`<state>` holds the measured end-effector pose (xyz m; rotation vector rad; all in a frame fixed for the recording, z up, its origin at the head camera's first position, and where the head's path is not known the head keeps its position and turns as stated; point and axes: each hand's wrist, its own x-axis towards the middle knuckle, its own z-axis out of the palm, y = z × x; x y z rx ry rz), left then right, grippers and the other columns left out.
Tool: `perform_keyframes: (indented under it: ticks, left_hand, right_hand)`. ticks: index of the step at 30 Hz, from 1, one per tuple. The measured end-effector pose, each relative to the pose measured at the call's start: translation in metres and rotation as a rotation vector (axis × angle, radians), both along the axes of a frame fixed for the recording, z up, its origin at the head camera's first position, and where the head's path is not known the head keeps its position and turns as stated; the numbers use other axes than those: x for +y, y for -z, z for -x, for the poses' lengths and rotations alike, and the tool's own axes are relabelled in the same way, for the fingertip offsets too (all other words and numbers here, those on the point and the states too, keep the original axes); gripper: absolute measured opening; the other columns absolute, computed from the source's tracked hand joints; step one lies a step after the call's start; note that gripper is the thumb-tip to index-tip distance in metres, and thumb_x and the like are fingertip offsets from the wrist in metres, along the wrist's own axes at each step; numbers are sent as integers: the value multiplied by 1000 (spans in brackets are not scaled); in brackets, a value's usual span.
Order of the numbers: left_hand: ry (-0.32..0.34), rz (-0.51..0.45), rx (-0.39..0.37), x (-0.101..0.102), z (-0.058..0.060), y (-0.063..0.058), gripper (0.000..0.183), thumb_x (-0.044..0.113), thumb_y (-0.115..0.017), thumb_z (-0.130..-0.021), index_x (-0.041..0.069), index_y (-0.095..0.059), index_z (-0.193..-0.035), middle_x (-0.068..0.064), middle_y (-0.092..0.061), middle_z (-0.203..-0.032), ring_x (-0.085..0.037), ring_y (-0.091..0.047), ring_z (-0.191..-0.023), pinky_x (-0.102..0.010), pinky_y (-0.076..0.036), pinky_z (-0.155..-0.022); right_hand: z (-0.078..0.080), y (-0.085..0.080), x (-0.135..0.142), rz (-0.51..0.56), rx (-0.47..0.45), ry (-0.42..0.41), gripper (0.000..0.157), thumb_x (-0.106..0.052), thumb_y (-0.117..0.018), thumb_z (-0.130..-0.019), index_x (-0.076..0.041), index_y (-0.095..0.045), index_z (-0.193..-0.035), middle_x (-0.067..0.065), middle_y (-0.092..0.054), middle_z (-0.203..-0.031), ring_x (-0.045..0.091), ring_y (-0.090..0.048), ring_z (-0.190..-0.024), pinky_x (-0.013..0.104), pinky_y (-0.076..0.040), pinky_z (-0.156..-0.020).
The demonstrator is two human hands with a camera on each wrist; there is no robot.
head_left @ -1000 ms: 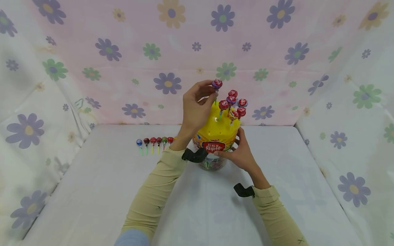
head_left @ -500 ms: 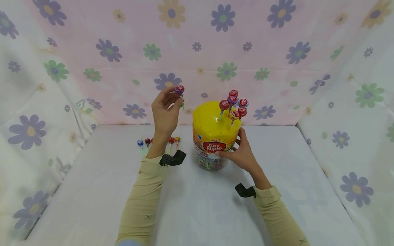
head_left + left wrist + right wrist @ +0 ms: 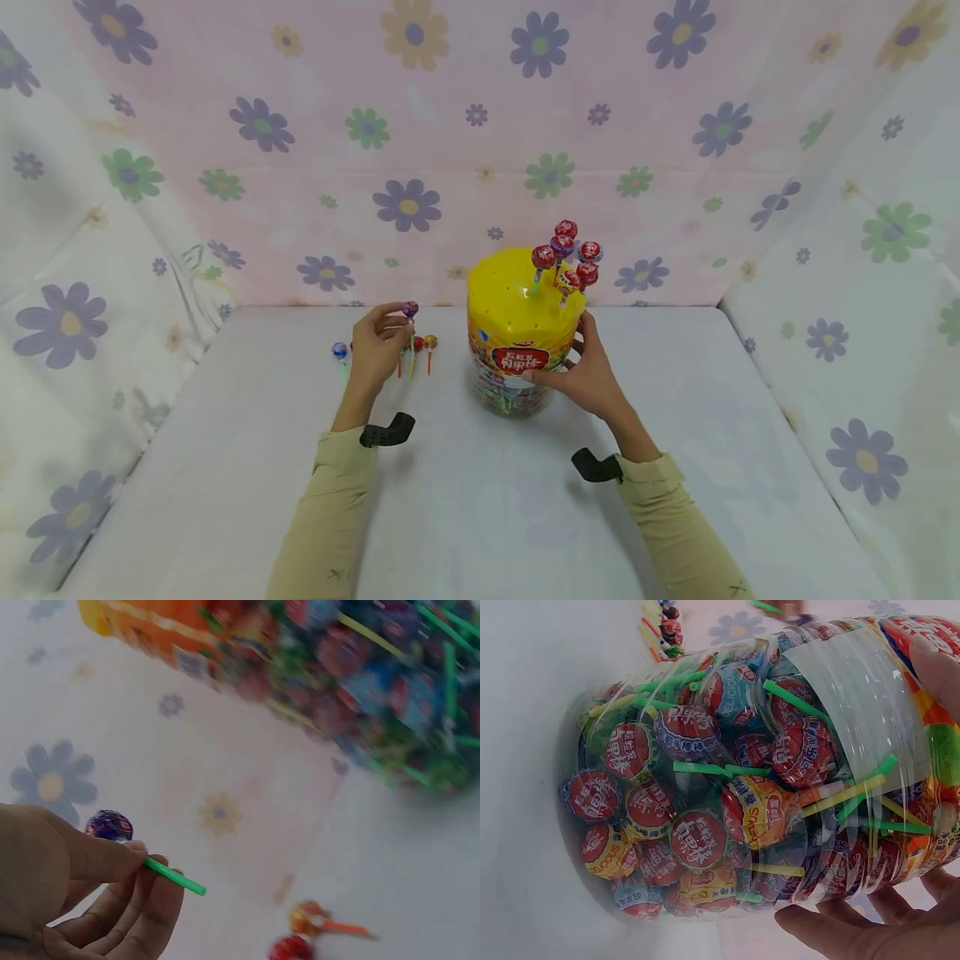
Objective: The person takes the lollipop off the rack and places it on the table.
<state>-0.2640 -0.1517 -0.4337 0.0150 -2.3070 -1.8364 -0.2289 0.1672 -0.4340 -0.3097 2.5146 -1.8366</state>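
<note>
In the head view my left hand [image 3: 377, 346] pinches a purple lollipop [image 3: 409, 310] upright by its stick. The green stick [image 3: 176, 875] pokes out past the thumb in the left wrist view. My right hand [image 3: 592, 379] grips the side of a big candy jar [image 3: 517, 323], thumb in front and fingers round the back. The jar has a yellow lid [image 3: 498, 279] dotted with small holes. Several lollipops [image 3: 543, 257] stand stick-down in its right part. Through the clear lower wall, many wrapped lollipops [image 3: 697, 838] show in the right wrist view.
Left of the jar, a row of loose lollipops lies on the white table [image 3: 465, 500]. An orange one [image 3: 430, 342] is at its right end, a blue one [image 3: 340, 350] at its left; my left hand hides part of the row. A flowered cloth [image 3: 465, 83] rises behind.
My left hand has carried the purple lollipop from above the lid leftward and down to the row of loose lollipops. The right hand has stayed on the jar.
</note>
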Motion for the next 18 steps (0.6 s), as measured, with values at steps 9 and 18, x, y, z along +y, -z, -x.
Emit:
perform_keyframes:
  ticks: [9, 18]
  left_hand:
    - [-7, 102, -166, -7, -7, 46, 38, -3, -70, -90, -10, -62, -126, -31, -70, -109, -27, -73, -88, -16, -56, -65]
    - [-36, 220, -252, -7, -6, 63, 38, 2, -77, -87, -7, -67, -122, -26, -74, -104, -30, -74, -86, -28, -61, -67]
  right_hand:
    - [1, -2, -1, -10, -5, 3, 103, -21, -88, -81, -23, -18, -157, 13, -35, -151, 43, -41, -140, 65, -42, -109]
    - [0, -1, 0, -12, -16, -1, 104, -21, -88, -81, -23, -18, -157, 13, -35, -152, 43, -40, -141, 65, -41, -109]
